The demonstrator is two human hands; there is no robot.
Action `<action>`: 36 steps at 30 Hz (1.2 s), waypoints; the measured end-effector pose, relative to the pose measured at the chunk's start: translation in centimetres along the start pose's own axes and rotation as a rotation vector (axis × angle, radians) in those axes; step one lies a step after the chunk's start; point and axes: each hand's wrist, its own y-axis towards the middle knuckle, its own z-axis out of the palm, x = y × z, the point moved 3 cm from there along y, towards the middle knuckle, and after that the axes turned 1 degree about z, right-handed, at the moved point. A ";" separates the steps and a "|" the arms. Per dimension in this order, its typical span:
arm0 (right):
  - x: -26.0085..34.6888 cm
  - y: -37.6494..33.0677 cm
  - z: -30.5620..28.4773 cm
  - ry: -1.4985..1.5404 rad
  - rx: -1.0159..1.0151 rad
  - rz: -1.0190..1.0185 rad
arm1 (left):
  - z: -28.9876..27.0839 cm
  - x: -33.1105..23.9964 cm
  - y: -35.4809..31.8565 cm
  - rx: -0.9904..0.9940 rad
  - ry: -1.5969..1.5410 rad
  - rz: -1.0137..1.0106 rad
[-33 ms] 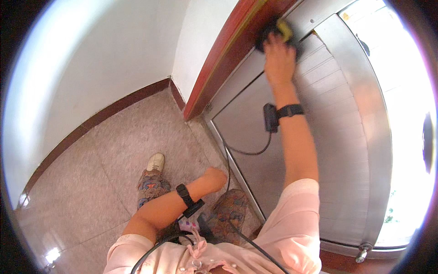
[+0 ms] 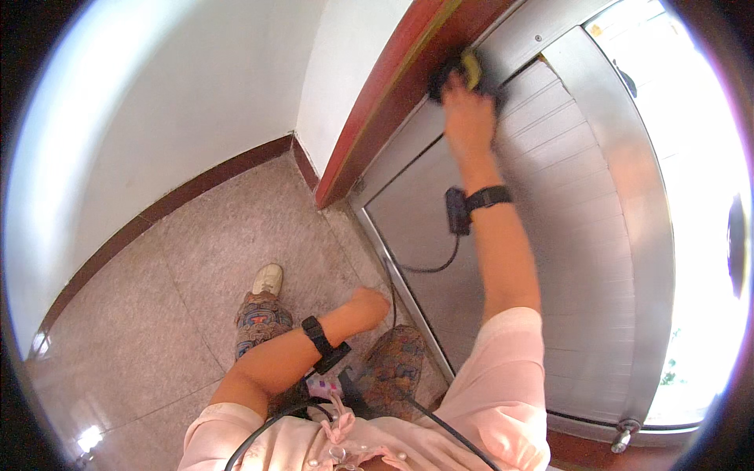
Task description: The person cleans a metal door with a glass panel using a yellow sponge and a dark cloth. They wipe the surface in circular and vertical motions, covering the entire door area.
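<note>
Head view, looking down. The right hand (image 2: pixel 469 118) is raised at arm's length and pressed flat over a dark cleaning cloth with a yellow patch (image 2: pixel 463 72), its fingers spread on top of the cloth; the cloth lies against the upper part of a grey metal door with horizontal ribbed panels (image 2: pixel 581 235), just beside the reddish-brown wooden door frame (image 2: pixel 385 102). A black wrist strap (image 2: pixel 487 196) circles the right forearm, and a small black box (image 2: pixel 456 210) hangs from it with a thin dark cable looping down in front of the door. The left hand (image 2: pixel 369 302) hangs low in front of the body, curled loosely into a fist and holding nothing that can be seen; a black strap (image 2: pixel 316 331) sits on its wrist. Below it are patterned trouser legs (image 2: pixel 263 322) and one pale shoe (image 2: pixel 267 279) on the speckled beige tiled floor (image 2: pixel 157 314). A white wall with a dark red skirting board (image 2: pixel 196 184) runs along the left. Bright daylight fills the opening at the right edge of the door. The person wears a pale pink short-sleeved top (image 2: pixel 503 385).
</note>
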 end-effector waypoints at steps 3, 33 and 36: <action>6.2 -4.3 0.4 1.040 -0.132 0.312 | -0.3 1.1 -1.1 -0.057 0.008 -0.100; 2.3 -7.2 0.5 0.266 0.236 -0.038 | -3.9 -0.5 -1.0 -0.090 -0.062 -0.162; -2.5 -3.5 -6.4 0.127 0.139 0.119 | -4.1 -0.5 -0.7 -0.049 -0.069 -0.151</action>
